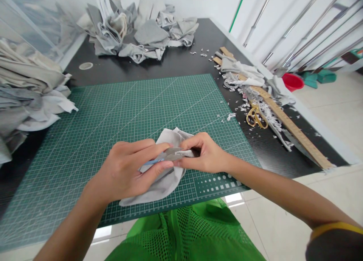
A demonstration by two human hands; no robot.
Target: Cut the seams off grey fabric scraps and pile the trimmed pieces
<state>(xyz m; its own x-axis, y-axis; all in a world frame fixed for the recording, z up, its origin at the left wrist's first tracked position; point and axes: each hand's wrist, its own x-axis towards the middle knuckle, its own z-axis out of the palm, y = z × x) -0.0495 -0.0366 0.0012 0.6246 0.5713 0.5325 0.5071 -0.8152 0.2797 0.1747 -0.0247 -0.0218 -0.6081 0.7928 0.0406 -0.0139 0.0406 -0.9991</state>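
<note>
Left hand [127, 170] closed around a small blue-handled cutter [170, 154]; right hand [204, 153] pinching grey cloth [161, 187], both above the green cutting mat [113, 113]; gold scissors [256, 115] at two o'clock.

Green mesh garment [181, 234], dark right sleeve [331, 246] with yellow band [336, 226]

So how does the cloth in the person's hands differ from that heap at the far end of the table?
The grey cloth is a single piece, held by the left hand and right hand over the green cutting mat; the heap is many crumpled pieces, untouched on the black table. The cloth is far smaller than the heap. Both are grey fabric.
</note>
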